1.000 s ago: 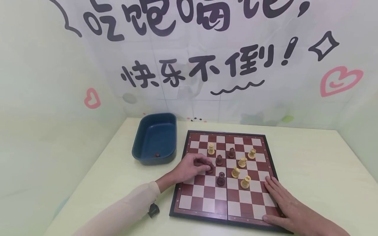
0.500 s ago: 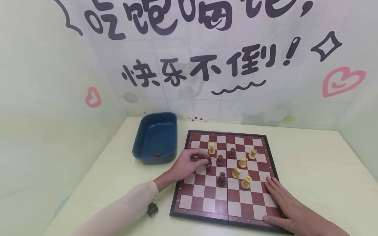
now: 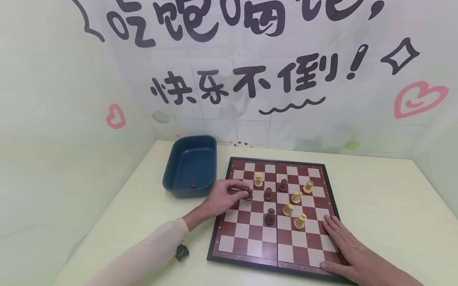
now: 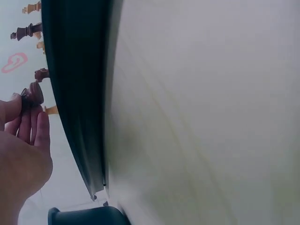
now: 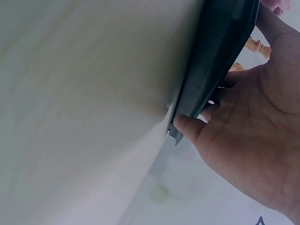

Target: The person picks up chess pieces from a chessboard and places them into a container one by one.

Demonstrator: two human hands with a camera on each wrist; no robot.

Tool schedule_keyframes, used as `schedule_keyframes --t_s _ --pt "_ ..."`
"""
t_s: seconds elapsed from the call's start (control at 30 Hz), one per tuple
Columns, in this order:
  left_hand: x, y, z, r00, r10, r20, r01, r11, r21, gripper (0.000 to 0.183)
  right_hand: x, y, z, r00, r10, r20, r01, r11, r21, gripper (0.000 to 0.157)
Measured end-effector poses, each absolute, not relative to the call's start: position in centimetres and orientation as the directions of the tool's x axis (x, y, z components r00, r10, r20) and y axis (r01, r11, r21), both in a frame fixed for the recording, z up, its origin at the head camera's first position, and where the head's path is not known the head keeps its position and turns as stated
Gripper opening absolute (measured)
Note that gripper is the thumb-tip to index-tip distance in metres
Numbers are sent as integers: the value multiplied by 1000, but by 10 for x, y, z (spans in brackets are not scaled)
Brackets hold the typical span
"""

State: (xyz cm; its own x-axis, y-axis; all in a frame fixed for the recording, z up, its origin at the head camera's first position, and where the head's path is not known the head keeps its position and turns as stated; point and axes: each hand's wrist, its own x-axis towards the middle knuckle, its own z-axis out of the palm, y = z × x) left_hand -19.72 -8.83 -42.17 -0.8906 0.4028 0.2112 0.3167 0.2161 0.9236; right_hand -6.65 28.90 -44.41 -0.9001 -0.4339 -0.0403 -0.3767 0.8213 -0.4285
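Observation:
My left hand (image 3: 222, 197) pinches a dark brown chess piece (image 3: 248, 194) between thumb and fingers over the left part of the chessboard (image 3: 247, 248). In the left wrist view the held piece (image 4: 34, 93) is tipped, its round base angled toward the board; my fingers hide its top. Close by on the right stands another dark piece (image 3: 268, 193), with a pale piece (image 3: 258, 180) just behind. My right hand (image 3: 352, 254) rests along the board's right edge with its fingers extended. In the right wrist view its thumb (image 5: 187, 126) lies against the board's dark side.
More dark pieces (image 3: 270, 216) and several pale ones (image 3: 299, 221) stand around the middle of the board. Beyond the left hand sits a blue bin (image 3: 189, 194) with a small reddish-brown thing (image 3: 193, 186) inside. A black object (image 3: 181, 252) is beside the left forearm.
My left hand has moved left and slightly away from me, carrying the dark chess piece. The right hand keeps its place on the board's edge. The head view has shifted a little.

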Motion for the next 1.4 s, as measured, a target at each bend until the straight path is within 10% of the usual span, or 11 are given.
schedule_keyframes --t_s 1.4 --pt "-209 -135 -384 -919 221 325 368 194 909 17 -65 294 -441 -887 -461 -25 -412 816 -406 97"
